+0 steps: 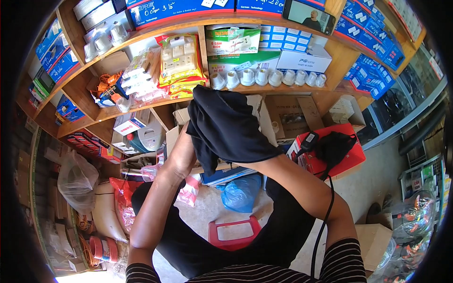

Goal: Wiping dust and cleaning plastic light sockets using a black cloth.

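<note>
A black cloth (230, 123) is bunched over both hands, in front of the wooden shelves. My left hand (184, 155) comes up from the lower left; its wrist and heel show at the cloth's left edge, while the fingers are hidden. The cloth covers my right hand almost wholly, with only the wrist showing at the cloth's lower right edge. Just beyond the cloth, a row of white lamp holders (262, 77) stands on the shelf. Yellow-and-red packs of power sockets (179, 60) lie on that shelf to the left.
A red box (345, 159) at the right bears a black cable and dark fabric. Open cardboard boxes (293, 116) stand under the shelf. A blue plastic bag (242, 192) and a red plastic stool (233, 244) are on the floor between the knees. A phone (308, 17) leans at the upper shelf.
</note>
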### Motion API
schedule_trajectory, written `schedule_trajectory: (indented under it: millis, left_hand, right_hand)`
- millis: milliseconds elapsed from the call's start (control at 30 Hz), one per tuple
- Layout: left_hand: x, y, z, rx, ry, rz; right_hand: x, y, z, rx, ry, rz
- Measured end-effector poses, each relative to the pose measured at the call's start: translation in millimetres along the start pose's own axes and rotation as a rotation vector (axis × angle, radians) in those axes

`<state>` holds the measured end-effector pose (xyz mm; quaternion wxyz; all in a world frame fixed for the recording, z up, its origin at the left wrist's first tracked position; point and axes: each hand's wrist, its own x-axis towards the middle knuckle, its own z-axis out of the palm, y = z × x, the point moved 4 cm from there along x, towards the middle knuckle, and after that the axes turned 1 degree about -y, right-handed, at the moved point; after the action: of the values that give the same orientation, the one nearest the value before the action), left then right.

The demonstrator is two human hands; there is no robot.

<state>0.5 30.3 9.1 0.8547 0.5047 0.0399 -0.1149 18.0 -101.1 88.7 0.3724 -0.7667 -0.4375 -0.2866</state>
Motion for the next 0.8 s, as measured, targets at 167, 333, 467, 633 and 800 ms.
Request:
schedule_trajectory:
  millis: [167,333,467,633,800]
  left_hand:
    - [-4.4,8.6,7.3,0.171,0.003,0.072]
    - [-1.9,0.7,2.3,0.17,0.111,0.072]
    - [-3.9,4.4,7.2,0.195,0.094,0.064]
    - [-2.8,4.2,7.8,0.217,0.105,0.044]
    - [-2.8,4.4,10.0,0.221,0.091,0.039]
  right_hand:
    - [6.5,-11.0,-4.2,0.114,-0.01,0.025]
    - [4.8,-7.3,-2.5,0.107,0.011,0.001]
    - [2.7,-4.2,-1.1,0.113,0.027,-0.003]
    - [3.5,-5.8,-4.2,0.1,0.044,-0.032]
    - [3.8,-6.9,-7.7,0.079,0.059,-0.046]
